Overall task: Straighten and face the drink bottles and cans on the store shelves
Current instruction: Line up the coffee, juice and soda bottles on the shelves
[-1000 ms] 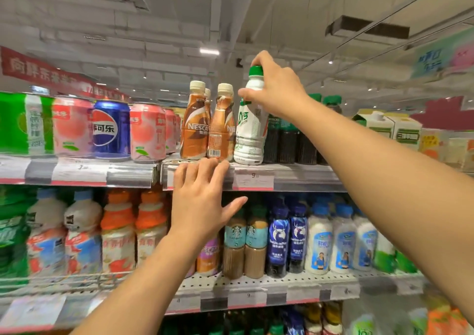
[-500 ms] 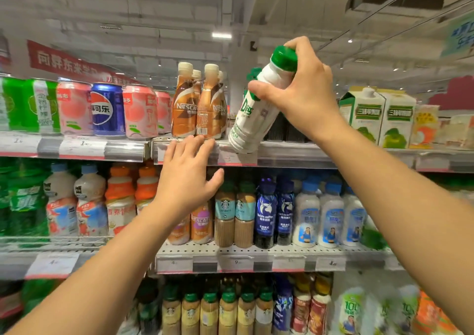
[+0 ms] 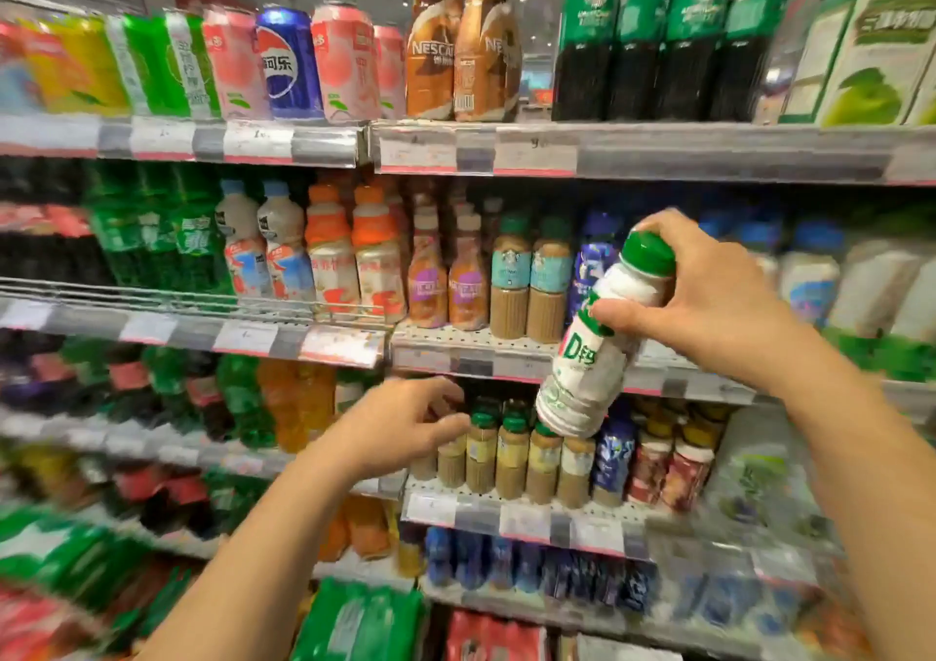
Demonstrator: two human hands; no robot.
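Store shelving is filling the whole view, four or five metal tiers stacked with drinks, each shelf edge (image 3: 658,151) carrying pale price strips trimmed in red. A slice of grey ceiling is showing past the top tier.

The right hand (image 3: 709,301) is gripping a white bottle (image 3: 592,351) with a green cap, fingers wrapped over the cap and thumb pressing the label. The bottle is tilting, base down and toward the left hand, hanging in the air in front of the middle tiers and touching no shelf. Just below its base, small coffee bottles (image 3: 511,458) with green caps are standing in a row.

The left hand (image 3: 405,422) is reaching toward that row with fingers curled; motion blur is smearing the fingertips, so whether they are touching a bottle or holding one cannot be told.

Above both hands, a blue cola can (image 3: 288,62) is sitting among pink cans, with brown coffee bottles (image 3: 456,52) beside them and dark bottles (image 3: 673,42) with green labels above the right hand. Cartons (image 3: 871,42) are being cut off at the frame's right edge.

Away to the left of the left hand, the lower shelves are blurring into streaks of green, red and orange, perhaps soda bottles. The bottom tier is partly hiding behind both forearms.
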